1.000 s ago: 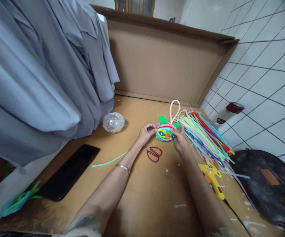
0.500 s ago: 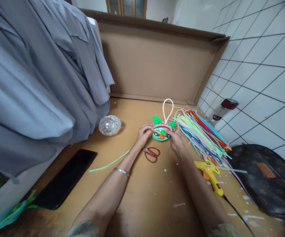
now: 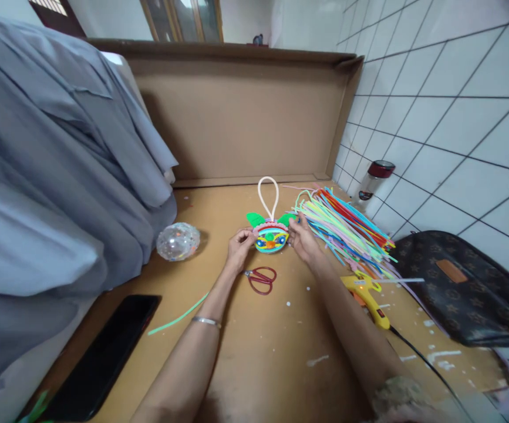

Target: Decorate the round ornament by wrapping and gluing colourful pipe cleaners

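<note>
A colourful lion-head ornament [image 3: 271, 239] made of pipe cleaners faces me, with blue eyes, an orange nose, two green ears and a tall white loop [image 3: 268, 197] on top. My left hand [image 3: 239, 247] pinches its left edge between thumb and fingers. On the opposite side, my right hand [image 3: 303, 239] is closed at the right edge, fingers by the green ear; its farther fingers are partly hidden. Red-handled scissors [image 3: 262, 281] lie on the table just below the ornament, the blades partly hidden near my left wrist.
Bundled pipe cleaners [image 3: 346, 229] lie to the right, near a yellow glue gun [image 3: 371, 302] and a brown bag [image 3: 469, 288]. Leftward are a clear ball [image 3: 178, 241], a green pipe cleaner [image 3: 177, 321] and a black phone [image 3: 108, 352]. A cardboard wall [image 3: 236, 117] stands behind.
My view has swung right, so everything sits further left. The ornament now shows its face more fully, and my right thumb has shifted from its front to the right edge.
</note>
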The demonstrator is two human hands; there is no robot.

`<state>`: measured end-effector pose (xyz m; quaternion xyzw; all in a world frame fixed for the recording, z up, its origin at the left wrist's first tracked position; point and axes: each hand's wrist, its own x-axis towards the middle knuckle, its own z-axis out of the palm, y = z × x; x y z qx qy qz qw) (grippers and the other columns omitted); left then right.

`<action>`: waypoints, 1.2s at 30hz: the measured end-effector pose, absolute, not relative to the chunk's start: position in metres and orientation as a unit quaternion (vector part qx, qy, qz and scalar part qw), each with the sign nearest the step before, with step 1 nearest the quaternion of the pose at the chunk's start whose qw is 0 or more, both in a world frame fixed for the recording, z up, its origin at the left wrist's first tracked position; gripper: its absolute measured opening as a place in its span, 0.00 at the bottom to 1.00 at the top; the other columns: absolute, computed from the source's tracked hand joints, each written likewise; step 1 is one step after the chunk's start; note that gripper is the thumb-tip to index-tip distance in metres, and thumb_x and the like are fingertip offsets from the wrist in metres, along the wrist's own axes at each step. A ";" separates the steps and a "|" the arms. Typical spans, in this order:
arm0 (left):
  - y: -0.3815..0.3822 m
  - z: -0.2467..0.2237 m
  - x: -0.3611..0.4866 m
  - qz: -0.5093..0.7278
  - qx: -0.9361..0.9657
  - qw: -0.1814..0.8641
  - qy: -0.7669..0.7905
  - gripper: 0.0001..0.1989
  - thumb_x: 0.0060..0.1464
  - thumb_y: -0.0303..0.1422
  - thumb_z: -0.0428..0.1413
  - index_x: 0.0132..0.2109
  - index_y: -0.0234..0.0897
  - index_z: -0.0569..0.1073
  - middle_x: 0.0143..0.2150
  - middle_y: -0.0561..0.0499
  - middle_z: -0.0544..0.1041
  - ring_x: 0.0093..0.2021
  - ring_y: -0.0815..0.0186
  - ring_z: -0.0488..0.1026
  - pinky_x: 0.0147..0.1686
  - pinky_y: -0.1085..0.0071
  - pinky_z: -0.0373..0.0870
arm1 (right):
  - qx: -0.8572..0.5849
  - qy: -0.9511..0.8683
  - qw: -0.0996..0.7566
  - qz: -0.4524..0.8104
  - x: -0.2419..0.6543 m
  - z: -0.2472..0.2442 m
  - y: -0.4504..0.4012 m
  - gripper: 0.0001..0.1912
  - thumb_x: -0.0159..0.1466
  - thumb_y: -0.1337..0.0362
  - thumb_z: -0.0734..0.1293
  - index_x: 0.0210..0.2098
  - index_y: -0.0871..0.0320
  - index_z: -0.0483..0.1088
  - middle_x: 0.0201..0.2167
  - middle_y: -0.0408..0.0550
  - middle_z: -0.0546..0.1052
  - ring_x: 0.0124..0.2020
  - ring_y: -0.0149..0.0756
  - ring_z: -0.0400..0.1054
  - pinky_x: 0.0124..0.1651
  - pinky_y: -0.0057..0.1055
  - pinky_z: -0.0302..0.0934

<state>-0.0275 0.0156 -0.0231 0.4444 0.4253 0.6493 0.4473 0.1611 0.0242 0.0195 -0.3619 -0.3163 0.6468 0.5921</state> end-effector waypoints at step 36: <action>0.020 -0.028 -0.035 0.642 0.391 0.512 0.416 0.23 0.33 0.46 0.71 0.25 0.36 0.69 0.31 0.52 0.76 0.32 0.70 0.71 0.36 0.73 0.69 | -0.369 -0.278 0.573 0.677 0.167 0.007 0.032 0.35 0.48 0.71 0.69 0.54 0.44 0.60 0.30 0.37 0.79 0.34 0.33 0.76 0.39 0.31 0.68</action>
